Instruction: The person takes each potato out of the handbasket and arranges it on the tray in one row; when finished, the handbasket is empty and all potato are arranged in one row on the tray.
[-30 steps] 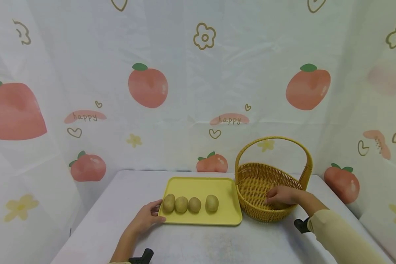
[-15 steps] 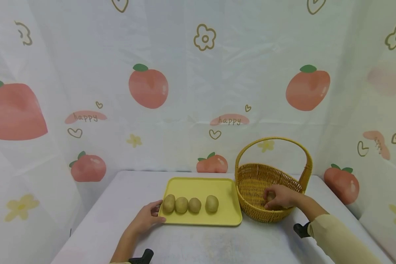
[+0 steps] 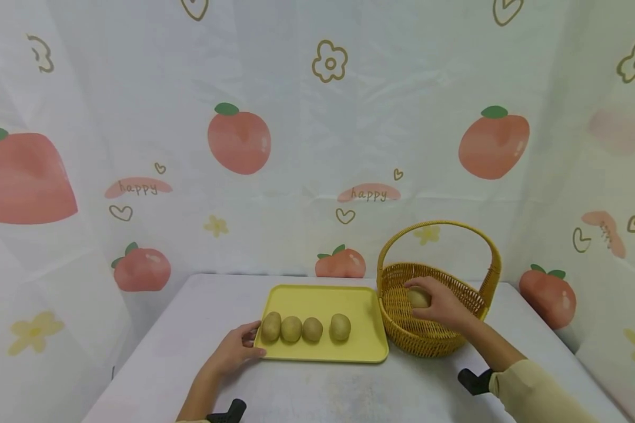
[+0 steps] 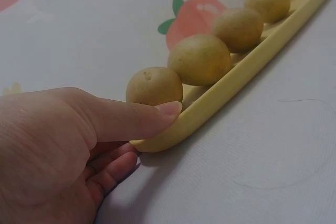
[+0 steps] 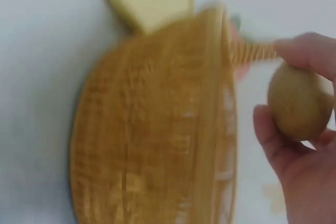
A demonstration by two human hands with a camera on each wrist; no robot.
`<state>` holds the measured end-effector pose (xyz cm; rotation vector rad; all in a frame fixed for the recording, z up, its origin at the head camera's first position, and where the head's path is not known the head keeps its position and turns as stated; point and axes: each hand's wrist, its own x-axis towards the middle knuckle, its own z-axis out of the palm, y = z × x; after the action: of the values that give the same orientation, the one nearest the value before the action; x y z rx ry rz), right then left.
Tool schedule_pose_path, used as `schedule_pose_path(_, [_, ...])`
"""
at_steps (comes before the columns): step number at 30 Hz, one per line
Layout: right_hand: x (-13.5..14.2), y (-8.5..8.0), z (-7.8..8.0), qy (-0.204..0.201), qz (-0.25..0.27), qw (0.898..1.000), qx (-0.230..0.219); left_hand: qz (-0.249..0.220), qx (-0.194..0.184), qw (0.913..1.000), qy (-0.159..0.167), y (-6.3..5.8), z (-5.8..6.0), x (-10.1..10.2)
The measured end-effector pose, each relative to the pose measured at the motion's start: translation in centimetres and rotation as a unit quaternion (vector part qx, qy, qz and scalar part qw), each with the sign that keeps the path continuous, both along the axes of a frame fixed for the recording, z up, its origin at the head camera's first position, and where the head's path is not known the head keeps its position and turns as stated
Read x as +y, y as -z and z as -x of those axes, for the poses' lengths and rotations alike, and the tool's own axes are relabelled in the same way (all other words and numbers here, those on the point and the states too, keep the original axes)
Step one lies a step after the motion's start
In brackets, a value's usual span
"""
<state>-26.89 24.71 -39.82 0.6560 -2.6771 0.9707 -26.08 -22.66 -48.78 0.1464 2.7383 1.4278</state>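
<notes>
My right hand [image 3: 438, 302] grips a potato [image 3: 418, 297] between thumb and fingers, above the wicker basket [image 3: 425, 345]. In the right wrist view that potato [image 5: 299, 102] shows beyond the basket's rim, which is blurred. My left hand [image 3: 236, 348] holds the left end of a yellow tray [image 3: 317, 296]. Its thumb [image 4: 142, 120] lies over the tray's rim in the left wrist view, with the other fingers low at the outer side. Several potatoes lie on the tray in a row, the rightmost potato [image 3: 340, 326] a little apart from the others.
The basket's tall arched handle [image 3: 439, 222] rises over its opening. Basket and tray stand side by side on a white-covered table [image 3: 317, 390]. A printed curtain [image 3: 296, 223] hangs behind and along both sides.
My right hand has risen from the basket's inside, moving up and slightly left with the potato. My left hand and the tray have stayed in place.
</notes>
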Motion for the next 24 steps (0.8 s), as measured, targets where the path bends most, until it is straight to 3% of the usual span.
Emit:
schedule_pose_path(7, [-4.4, -0.3, -1.4, 0.007, 0.034, 0.999, 0.039, 0.001, 0.002, 1.0, 0.0, -0.4, -0.3, 0.1])
schedule_pose_path(13, [-8.1, 0.8, -2.2, -0.007, 0.044, 0.997, 0.069, -0.009, 0.003, 0.9999, 0.005, -0.2, -0.2, 0.1])
schedule_pose_path(20, [-12.2, 3.1, -2.5, 0.042, 0.06, 0.997, 0.004, -0.008, -0.003, 1.0, 0.002, -0.1, -0.2, 0.1])
schedule_pose_path(24, [-13.3, 5.1, -2.0, 0.064, 0.048, 0.997, -0.005, -0.009, 0.001, 1.0, 0.004, -0.1, -0.1, 0.0])
